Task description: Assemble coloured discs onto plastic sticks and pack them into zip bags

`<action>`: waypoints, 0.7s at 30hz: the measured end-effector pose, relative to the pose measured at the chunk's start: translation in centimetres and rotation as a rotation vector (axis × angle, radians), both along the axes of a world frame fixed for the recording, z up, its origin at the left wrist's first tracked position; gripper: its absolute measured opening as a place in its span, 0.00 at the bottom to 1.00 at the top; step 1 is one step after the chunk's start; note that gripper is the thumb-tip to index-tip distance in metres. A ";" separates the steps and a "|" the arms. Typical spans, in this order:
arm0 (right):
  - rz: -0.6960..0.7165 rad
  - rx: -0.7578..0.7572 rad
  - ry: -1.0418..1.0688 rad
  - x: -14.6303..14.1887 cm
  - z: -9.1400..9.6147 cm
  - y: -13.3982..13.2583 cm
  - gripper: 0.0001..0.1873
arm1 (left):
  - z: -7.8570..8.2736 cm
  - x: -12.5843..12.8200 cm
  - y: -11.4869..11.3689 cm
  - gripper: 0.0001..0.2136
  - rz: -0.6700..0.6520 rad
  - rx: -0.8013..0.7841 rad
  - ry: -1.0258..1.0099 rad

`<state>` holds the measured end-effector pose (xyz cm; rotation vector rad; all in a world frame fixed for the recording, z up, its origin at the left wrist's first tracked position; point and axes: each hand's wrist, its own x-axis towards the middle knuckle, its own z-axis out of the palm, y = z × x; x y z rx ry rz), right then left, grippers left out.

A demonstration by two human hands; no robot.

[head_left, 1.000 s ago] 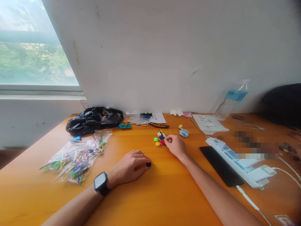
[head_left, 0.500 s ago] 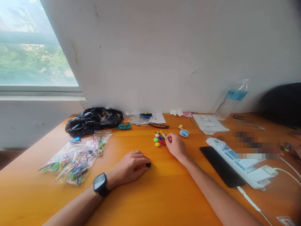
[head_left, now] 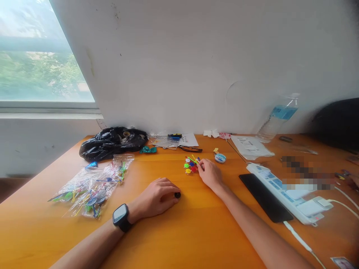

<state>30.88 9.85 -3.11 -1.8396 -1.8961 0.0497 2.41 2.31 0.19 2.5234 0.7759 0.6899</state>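
On the wooden table my left hand [head_left: 157, 197] rests with its side down, a small black round piece [head_left: 177, 195] pinched between thumb and fingers. My right hand [head_left: 210, 172] reaches further forward, its fingertips closed at a cluster of small plastic pieces. Thin yellow-green sticks [head_left: 193, 160] run to these fingertips, which partly hide them. Below and left of the sticks sit several small round discs: a white disc [head_left: 187, 160], a green disc [head_left: 186, 165], a yellow disc [head_left: 188, 171] and a red disc [head_left: 193, 169].
Clear bags of coloured plastic parts [head_left: 97, 190] lie on the left, below a black plastic bag [head_left: 112, 144]. A round white-and-blue container [head_left: 220, 158] is beyond my right hand. A black phone [head_left: 265, 198] and a white power strip [head_left: 280, 192] lie right. A bottle [head_left: 277, 117] stands behind.
The thin sticks at my right fingertips have shifted, with yellow-green ones now showing more plainly. My left hand stays in place with the black piece.
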 end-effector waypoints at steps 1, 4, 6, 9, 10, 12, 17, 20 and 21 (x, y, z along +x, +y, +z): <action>0.007 0.005 -0.001 0.0 -0.1 0.0 0.08 | 0.0 0.0 0.0 0.08 -0.001 -0.001 -0.003; 0.020 0.012 0.007 0.0 -0.3 0.0 0.08 | 0.0 0.0 0.0 0.08 -0.004 -0.004 -0.010; 0.019 0.034 0.027 0.1 -0.3 0.1 0.08 | 0.0 0.0 0.0 0.08 -0.004 -0.007 -0.016; 0.031 0.157 0.077 0.5 -0.1 0.3 0.08 | 0.0 -0.1 0.1 0.08 0.006 -0.018 -0.029; 0.049 0.220 0.098 0.6 0.0 0.4 0.09 | 0.0 -0.1 0.1 0.08 0.010 -0.023 -0.034; 0.095 0.337 0.142 0.8 0.4 0.4 0.09 | -0.2 -0.1 0.2 0.07 0.015 -0.029 -0.043; 0.197 0.402 0.283 0.2 1.5 -0.4 0.11 | -0.6 -0.1 0.4 0.08 0.010 -0.005 -0.062; 0.246 0.323 0.443 -0.6 1.8 -1.2 0.12 | -0.5 -0.1 0.4 0.06 0.042 0.014 -0.062; 0.255 0.288 0.498 -0.8 1.9 -1.4 0.13 | -0.5 -0.1 0.4 0.06 0.063 0.019 -0.059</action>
